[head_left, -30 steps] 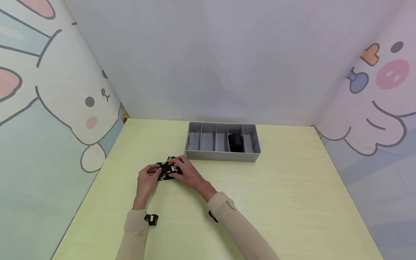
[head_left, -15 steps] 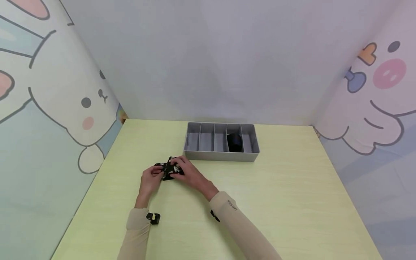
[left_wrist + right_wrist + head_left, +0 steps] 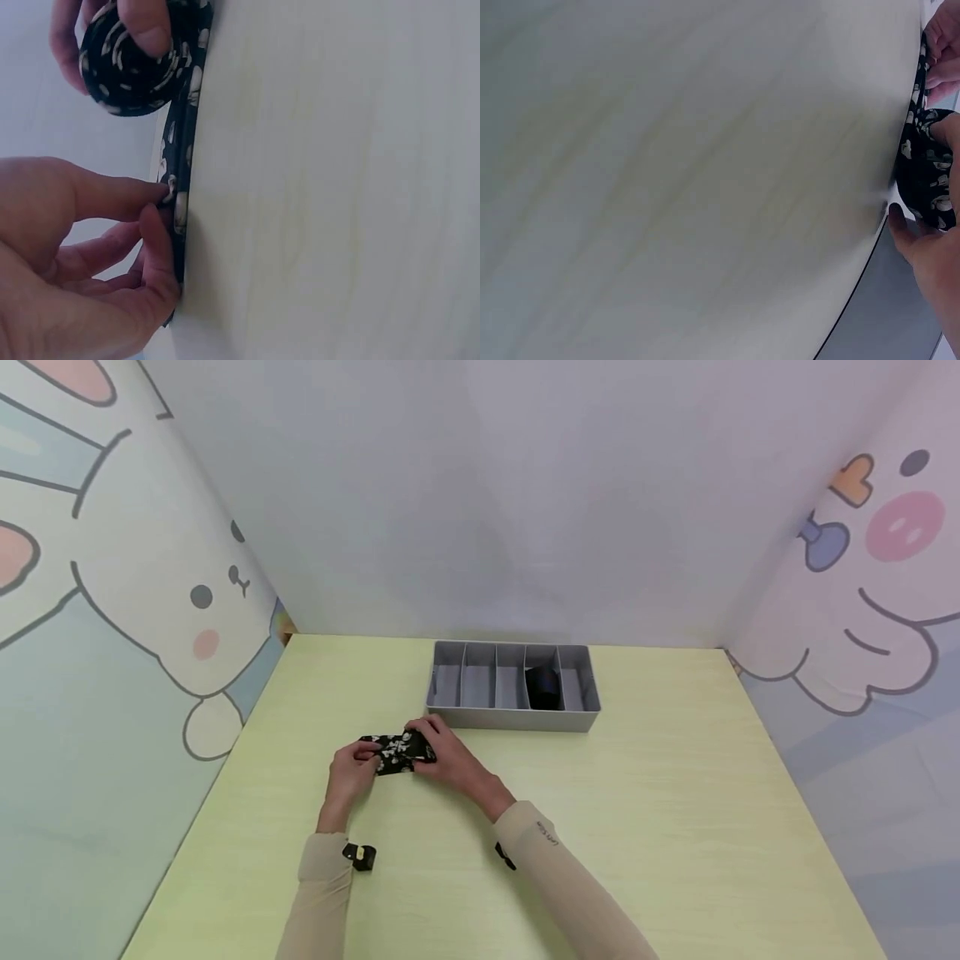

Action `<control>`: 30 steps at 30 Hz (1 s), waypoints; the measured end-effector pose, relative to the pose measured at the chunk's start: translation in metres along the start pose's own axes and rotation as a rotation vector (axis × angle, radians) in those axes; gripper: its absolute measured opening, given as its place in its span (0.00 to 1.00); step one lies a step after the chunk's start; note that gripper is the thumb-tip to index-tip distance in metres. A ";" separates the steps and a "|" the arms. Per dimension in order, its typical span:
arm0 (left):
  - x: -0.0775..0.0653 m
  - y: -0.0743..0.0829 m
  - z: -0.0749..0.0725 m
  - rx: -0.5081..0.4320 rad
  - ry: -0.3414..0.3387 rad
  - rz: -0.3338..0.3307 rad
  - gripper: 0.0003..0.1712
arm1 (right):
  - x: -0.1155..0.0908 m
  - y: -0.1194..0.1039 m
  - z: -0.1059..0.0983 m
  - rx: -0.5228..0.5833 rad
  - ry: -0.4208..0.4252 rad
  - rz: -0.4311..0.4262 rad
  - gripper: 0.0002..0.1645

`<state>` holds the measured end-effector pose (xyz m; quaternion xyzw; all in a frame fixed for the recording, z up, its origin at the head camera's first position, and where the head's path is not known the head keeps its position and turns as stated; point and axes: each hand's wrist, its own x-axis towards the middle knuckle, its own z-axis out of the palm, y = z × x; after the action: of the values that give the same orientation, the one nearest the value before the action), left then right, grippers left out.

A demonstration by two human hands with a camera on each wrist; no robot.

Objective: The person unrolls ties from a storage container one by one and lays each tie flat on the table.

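A black necktie (image 3: 393, 752) with a white floral print lies on the table's left side, partly rolled up. My right hand (image 3: 453, 764) grips the roll at its right end. In the left wrist view that roll (image 3: 109, 86) shows as a spiral of several layers, with a thumb over it. My left hand (image 3: 351, 774) pinches the flat stretch at the other end, fingertips at its edge. In the right wrist view the roll (image 3: 922, 180) is partly hidden behind the right hand, and its flat part runs up towards the left hand.
A grey divided tray (image 3: 510, 719) stands just behind and right of my hands. A dark rolled item (image 3: 543, 688) sits in its second compartment from the right. Printed cloth walls (image 3: 225, 693) flank the pale table (image 3: 660, 810).
My right hand has shifted slightly right with the roll, and more of the flat necktie shows between the hands. The left hand has moved a little to the right.
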<state>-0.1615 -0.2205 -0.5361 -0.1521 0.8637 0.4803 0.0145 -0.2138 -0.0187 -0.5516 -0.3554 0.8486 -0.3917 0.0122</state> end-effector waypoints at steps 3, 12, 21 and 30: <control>0.000 0.000 0.000 -0.001 -0.011 -0.009 0.13 | -0.002 0.000 -0.003 -0.019 0.006 -0.025 0.37; 0.001 -0.004 0.000 0.001 -0.019 -0.014 0.14 | -0.007 0.002 -0.012 -0.085 0.006 0.007 0.38; 0.001 -0.002 0.002 0.005 -0.011 -0.001 0.13 | -0.010 0.011 -0.019 -0.067 -0.024 0.029 0.41; -0.001 -0.003 0.002 0.001 -0.014 -0.013 0.13 | -0.012 0.015 -0.025 -0.063 -0.031 0.048 0.44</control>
<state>-0.1604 -0.2197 -0.5394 -0.1543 0.8628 0.4809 0.0237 -0.2214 0.0115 -0.5480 -0.3413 0.8685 -0.3588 0.0235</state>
